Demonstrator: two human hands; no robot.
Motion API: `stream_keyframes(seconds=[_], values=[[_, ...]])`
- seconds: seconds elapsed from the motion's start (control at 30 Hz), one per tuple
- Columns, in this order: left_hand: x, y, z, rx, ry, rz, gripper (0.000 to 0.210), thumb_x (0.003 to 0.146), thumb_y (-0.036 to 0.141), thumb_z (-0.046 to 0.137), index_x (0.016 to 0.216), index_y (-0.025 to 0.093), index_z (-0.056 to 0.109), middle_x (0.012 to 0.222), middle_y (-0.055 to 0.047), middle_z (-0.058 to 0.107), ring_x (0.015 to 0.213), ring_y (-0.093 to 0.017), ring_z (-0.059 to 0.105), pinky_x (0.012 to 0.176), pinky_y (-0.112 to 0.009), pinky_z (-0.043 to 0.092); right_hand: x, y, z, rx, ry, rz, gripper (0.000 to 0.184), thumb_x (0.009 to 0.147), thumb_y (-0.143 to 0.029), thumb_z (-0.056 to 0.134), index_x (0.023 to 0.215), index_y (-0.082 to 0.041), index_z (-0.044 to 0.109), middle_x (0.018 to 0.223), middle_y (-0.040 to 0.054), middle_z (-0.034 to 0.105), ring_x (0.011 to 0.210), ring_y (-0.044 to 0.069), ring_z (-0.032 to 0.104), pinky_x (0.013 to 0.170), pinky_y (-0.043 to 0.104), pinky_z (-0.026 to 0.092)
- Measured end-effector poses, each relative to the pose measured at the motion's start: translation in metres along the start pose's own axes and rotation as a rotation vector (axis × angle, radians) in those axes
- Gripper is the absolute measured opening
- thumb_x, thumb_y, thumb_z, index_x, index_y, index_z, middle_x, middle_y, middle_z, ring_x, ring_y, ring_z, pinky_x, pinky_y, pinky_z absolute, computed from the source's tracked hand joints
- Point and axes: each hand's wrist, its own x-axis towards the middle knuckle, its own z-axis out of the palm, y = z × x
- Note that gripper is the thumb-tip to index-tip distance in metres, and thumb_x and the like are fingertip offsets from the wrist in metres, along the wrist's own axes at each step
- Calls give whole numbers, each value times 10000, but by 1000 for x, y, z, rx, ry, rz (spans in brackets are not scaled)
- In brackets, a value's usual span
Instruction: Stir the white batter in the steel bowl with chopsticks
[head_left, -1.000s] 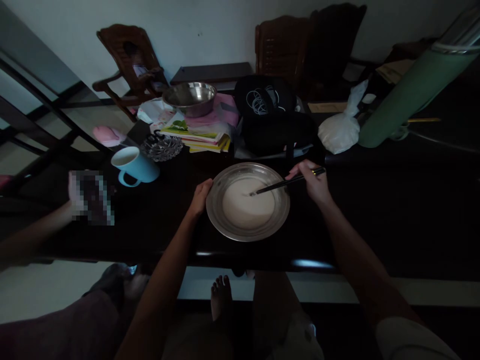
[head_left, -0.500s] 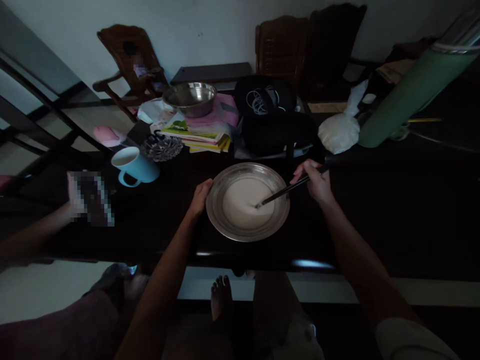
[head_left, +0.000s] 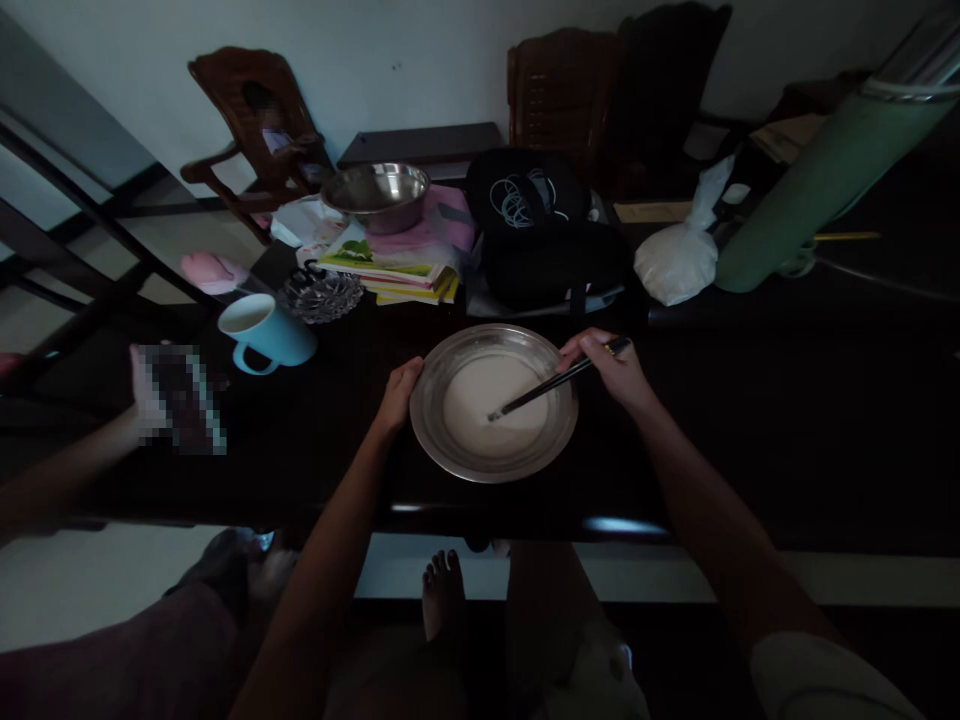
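Chopsticks [head_left: 540, 387] slant from the right hand [head_left: 613, 370], whose fingers grasp them, down into pale liquid [head_left: 484, 385]. Its metal bowl [head_left: 427, 408] stands near on the dark table [head_left: 787, 430], the left hand [head_left: 398, 395] clasping its left rim. Leftward stands a blue mug [head_left: 283, 335]; far right, a white bag [head_left: 679, 264].

Blue mug [head_left: 283, 335], stacked books [head_left: 411, 284], green flask [head_left: 814, 195]

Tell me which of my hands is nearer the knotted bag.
Right. Right hand: in front, slightly left of the knotted bag. Left hand: farther left, holding the bowl.
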Motion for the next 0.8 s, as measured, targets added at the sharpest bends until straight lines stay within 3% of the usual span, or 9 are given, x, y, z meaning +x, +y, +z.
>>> stream_keyframes(seconds=[0.1,0.2,0.3,0.43,0.6,0.7,0.8], values=[[0,0,0,6,-2,-7,429,858,537,566,602,212,451,585,35,421,569,-125,371,515,-250,326,0,-2,1,-41,54,-6,441,881,-655,619,788,-237,726,688,15,756,687,195,730,729,352,579],[0,1,0,-1,-18,-4,428,847,553,573,618,213,451,593,35,426,580,-126,381,526,-253,329,1,-1,-3,-26,174,-16,447,906,-643,592,759,-237,707,613,7,718,601,182,704,656,333,561],[-1,1,0,-9,-17,-6,428,844,560,574,625,209,465,594,34,431,586,-127,388,531,-252,332,0,2,-3,18,110,-17,467,908,-649,584,730,-231,693,549,0,682,540,177,678,600,324,545],[-1,2,1,-11,-9,-12,440,839,575,579,626,209,461,594,40,417,576,-122,371,522,-252,323,0,0,2,-14,20,-22,447,879,-646,631,765,-224,725,643,13,741,656,187,726,698,340,579],[-1,3,1,-1,-10,-10,440,861,548,574,614,207,444,583,41,416,569,-118,375,528,-248,331,1,0,-3,3,187,-28,454,886,-644,621,729,-228,710,585,3,722,559,171,693,608,315,555],[-1,3,1,0,-3,-13,432,872,526,567,610,208,436,572,46,401,554,-114,366,522,-247,331,0,1,0,18,87,-28,463,884,-656,614,733,-230,713,559,-3,702,543,174,687,607,324,560],[0,2,1,-8,3,-18,424,858,532,566,614,209,440,581,46,404,553,-113,365,518,-249,324,-1,0,3,6,-8,-35,427,881,-635,638,787,-232,742,645,6,748,648,181,728,696,333,580]])
